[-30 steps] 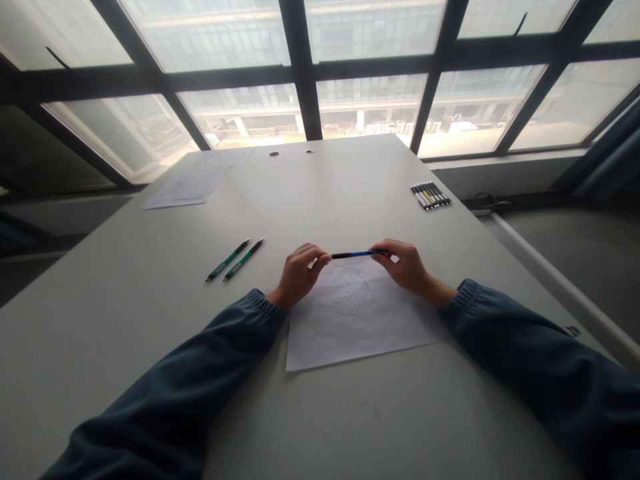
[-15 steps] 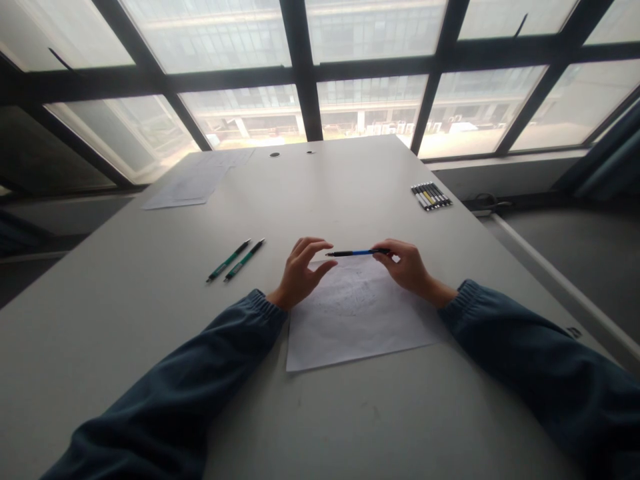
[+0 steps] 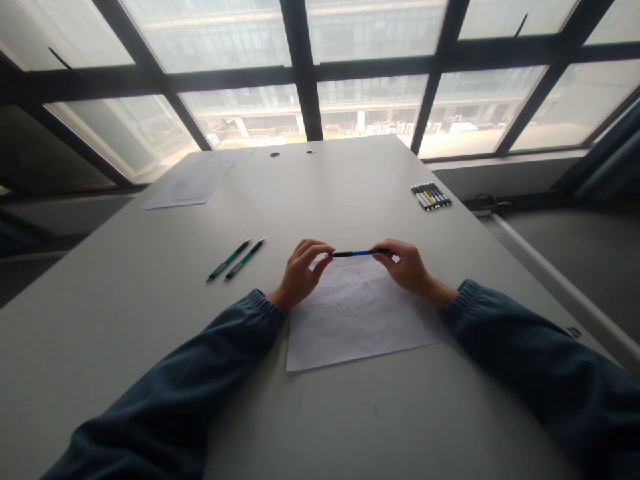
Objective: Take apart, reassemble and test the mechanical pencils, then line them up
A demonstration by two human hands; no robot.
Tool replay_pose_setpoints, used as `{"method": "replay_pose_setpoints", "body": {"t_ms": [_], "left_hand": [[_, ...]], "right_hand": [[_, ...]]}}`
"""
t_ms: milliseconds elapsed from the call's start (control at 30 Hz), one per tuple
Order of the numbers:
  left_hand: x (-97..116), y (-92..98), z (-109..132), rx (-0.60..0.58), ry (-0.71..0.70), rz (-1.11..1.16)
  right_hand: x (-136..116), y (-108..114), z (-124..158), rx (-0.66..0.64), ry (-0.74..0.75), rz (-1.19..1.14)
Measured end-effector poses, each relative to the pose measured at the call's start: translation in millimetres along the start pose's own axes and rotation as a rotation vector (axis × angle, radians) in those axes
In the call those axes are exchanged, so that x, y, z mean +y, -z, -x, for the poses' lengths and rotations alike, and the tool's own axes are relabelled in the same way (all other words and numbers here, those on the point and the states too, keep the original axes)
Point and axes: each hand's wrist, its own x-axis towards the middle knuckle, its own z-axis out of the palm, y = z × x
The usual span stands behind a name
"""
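A blue and black pen (image 3: 357, 253) is held level above the far edge of a white sheet of paper (image 3: 365, 340), which bears faint marks. My right hand (image 3: 407, 267) grips its right end between thumb and fingers. At the left tip, my left hand (image 3: 303, 270) pinches with thumb and forefinger closed on the pen. Two green and black pens, one nearer the left (image 3: 229, 260) and one beside it (image 3: 245, 259), lie side by side on the table to the left of my left hand.
Several pens (image 3: 431, 196) lie in a row near the right edge of the white table (image 3: 320, 200). More paper sheets (image 3: 187, 180) rest at the far left. Large windows (image 3: 370, 107) stand behind the table.
My left thumb and forefinger, apart half a second ago, have closed on the left tip of the pen. The right hand keeps its grip in the same place.
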Motion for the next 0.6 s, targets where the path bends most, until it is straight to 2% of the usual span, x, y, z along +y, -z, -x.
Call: {"method": "replay_pose_setpoints", "body": {"t_ms": [600], "left_hand": [[0.0,-3.0,3.0,-0.084,0.097,0.031]], "right_hand": [[-1.9,0.0,0.0,-0.043,-0.007,-0.016]]}}
